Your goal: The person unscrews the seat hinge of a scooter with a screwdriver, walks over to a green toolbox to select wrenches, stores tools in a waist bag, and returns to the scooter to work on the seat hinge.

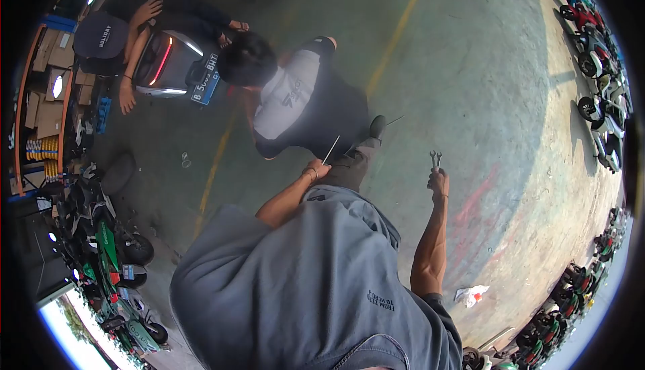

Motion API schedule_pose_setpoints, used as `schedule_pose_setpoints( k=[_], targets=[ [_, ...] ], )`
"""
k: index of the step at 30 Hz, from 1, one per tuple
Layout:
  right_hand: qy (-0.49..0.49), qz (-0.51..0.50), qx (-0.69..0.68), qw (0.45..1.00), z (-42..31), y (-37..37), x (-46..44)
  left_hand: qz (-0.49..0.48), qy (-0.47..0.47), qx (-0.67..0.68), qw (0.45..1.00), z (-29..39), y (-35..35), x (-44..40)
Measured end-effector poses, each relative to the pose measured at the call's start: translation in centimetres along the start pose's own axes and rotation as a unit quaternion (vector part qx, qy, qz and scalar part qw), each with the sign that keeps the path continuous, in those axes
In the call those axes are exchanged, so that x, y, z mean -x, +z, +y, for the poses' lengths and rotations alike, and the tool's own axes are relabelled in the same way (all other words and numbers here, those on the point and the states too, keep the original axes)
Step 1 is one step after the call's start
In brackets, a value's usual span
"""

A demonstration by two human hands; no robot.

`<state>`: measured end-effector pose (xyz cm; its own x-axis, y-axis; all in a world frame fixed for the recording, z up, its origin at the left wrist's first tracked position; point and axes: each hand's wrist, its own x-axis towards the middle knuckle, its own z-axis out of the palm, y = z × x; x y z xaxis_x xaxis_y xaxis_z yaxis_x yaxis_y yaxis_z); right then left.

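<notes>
My left hand (314,170) is closed around a thin metal rod (331,148), which points up and slightly to the right in the head view. What its lower end looks like is hidden in my fist. My right hand (438,182) hangs out to the right, closed on two wrenches (436,160) with their open jaws pointing away from me. Just ahead of my left hand, a co-worker in a white and dark shirt (289,101) bends toward the rear of a scooter (168,64) with a lit red tail light.
Another person in a dark cap (101,36) leans over the scooter. Shelves with cardboard boxes (57,57) line the left. Green motorbikes (111,249) stand at the lower left, and more motorbikes (608,101) along the right. A crumpled white wrapper (471,295) lies on the floor.
</notes>
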<state>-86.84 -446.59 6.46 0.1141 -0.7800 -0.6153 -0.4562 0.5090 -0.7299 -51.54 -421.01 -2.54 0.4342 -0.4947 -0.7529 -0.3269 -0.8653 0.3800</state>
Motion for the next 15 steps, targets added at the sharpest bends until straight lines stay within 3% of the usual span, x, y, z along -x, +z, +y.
schedule_pose_setpoints(
  k=[3, 6, 10, 15],
  targets=[
    [0.1, -0.001, 0.028, 0.995, 0.5, -1.1, -6.5, -0.066, -0.085, 0.098, 0.989, 7.0, -3.7, -5.0],
    [0.279, -0.078, 0.076, 0.954, 5.3, -3.3, -11.7, -0.029, -0.081, 0.071, 0.994, 13.7, -6.7, -10.0],
    [0.274, -0.104, 0.232, 0.927, 1.6, -4.1, -16.0, -0.023, -0.086, 0.078, 0.993, 22.4, -10.7, -16.3],
    [0.226, -0.113, 0.289, 0.924, -7.1, -3.4, -28.2, -0.026, -0.08, 0.101, 0.991, 32.1, -15.1, -26.4]
  ],
)
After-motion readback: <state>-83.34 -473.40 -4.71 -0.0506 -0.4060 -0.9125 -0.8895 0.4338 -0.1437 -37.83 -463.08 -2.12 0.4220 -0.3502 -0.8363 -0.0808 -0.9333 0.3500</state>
